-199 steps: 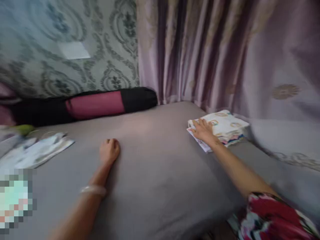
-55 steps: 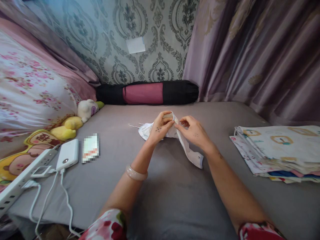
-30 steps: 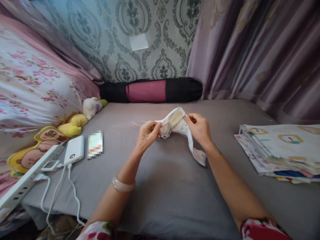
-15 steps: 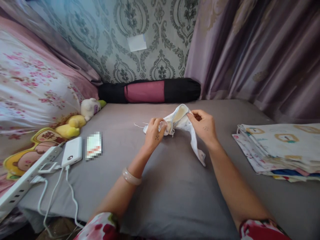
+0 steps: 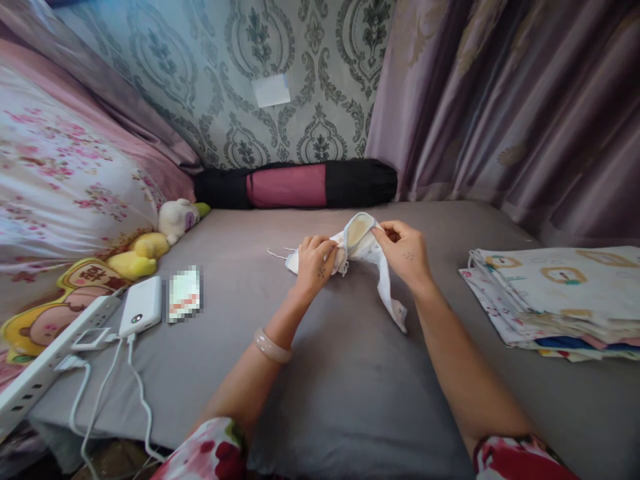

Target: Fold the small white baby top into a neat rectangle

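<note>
- Moved since earlier: R hand (image 5: 407,255) off cloth stack (image 5: 590,280) — now pinching white garment (image 5: 369,250) edge
- L hand (image 5: 317,262) curled, gripping garment's left pt
- Garment mid gray sheet (image 5: 320,400), btwn hands — stack at right

Cloth stack (image 5: 565,283) partly beyond right edge.

Yellow cushion (image 5: 53,323) bears Chinese lettering (image 5: 95,275), too blurred to read.
</note>
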Action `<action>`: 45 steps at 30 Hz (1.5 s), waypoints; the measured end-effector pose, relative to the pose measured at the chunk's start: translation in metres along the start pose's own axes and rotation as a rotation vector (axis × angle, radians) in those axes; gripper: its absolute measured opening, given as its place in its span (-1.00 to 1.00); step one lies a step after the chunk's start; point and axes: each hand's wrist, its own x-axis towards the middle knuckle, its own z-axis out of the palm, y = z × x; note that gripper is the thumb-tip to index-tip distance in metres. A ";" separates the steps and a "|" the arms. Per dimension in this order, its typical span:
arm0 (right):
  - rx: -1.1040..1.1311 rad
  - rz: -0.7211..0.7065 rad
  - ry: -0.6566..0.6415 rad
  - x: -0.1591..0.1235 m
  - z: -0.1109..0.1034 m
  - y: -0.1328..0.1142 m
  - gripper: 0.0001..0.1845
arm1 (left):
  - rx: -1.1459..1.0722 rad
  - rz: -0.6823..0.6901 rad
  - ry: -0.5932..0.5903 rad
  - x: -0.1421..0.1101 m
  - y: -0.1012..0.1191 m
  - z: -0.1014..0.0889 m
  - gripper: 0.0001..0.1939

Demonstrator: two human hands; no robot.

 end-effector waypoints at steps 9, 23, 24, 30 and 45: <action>0.047 -0.051 0.000 0.005 -0.007 0.007 -0.65 | -0.080 -0.137 0.201 0.014 -0.007 -0.048 -0.92; 0.330 0.092 -0.364 0.022 -0.035 -0.055 -0.57 | -0.411 -0.125 0.075 0.044 0.010 -0.149 -0.94; 0.336 0.106 -0.392 0.026 -0.042 -0.061 -0.56 | -0.417 -0.099 0.017 0.048 0.014 -0.162 -0.93; 0.318 0.119 -0.640 0.048 -0.076 -0.089 -0.58 | -0.427 -0.097 -0.350 0.072 0.028 -0.220 -0.81; -0.248 -0.431 -0.082 0.065 -0.067 -0.079 -0.62 | -0.129 0.050 0.227 0.092 0.017 -0.184 -0.80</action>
